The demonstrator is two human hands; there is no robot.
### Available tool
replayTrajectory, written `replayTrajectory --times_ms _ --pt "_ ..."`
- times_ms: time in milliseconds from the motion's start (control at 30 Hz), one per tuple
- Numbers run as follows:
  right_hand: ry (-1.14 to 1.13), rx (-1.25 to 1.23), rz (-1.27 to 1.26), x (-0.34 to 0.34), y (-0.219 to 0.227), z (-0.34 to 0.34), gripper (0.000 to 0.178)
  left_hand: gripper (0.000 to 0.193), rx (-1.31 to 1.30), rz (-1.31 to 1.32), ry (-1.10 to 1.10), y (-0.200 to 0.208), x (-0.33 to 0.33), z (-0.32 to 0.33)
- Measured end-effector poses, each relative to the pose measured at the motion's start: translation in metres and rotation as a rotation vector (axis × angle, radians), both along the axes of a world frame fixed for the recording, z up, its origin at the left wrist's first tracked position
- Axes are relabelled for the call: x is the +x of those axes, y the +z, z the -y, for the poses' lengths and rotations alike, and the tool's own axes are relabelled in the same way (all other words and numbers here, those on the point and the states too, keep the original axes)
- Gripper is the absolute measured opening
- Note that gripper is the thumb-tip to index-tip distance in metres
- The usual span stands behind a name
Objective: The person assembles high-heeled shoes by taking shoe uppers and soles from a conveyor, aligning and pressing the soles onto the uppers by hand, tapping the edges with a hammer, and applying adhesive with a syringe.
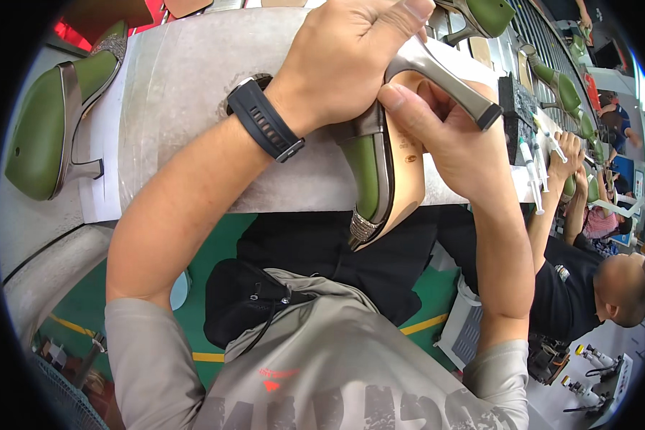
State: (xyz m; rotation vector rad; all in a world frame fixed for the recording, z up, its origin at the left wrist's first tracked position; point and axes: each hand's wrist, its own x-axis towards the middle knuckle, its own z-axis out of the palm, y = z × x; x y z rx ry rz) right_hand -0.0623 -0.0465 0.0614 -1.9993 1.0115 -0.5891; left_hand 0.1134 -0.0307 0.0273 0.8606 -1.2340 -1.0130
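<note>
A green high-heeled shoe (368, 166) is between my hands, tilted with its tan sole turned toward the right and its glittery toe trim pointing down toward me. Around the back of the shoe, by the top of its metallic grey heel, my left hand (340, 61) is closed; most of its fingertips are hidden. My right hand (455, 136) grips the shoe by the sole's arch, thumb pressed near the base of the heel and fingers curled behind it. The heel's dark tip sticks out to the right, above my right hand. A black watch sits on my left wrist.
A pale worktable (172, 93) lies under my hands. At its left stands another green shoe (50, 129), with a further green heel (487, 16) at the top. Syringes (532, 168) lie by a black block (517, 118) on the right. A co-worker (580, 279) sits farther right, beside a conveyor holding shoes.
</note>
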Motion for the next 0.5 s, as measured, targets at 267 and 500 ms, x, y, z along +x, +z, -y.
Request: replayTrajectory --times_ms 267,500 --pt "0.022 -0.037 -0.021 -0.003 0.002 -0.006 0.045 0.051 -0.049 0.04 0.069 -0.001 0.0 0.0" --pt "-0.005 -0.001 0.018 -0.002 0.001 -0.015 0.041 0.051 -0.044 0.041 0.07 -0.001 0.0 -0.001"
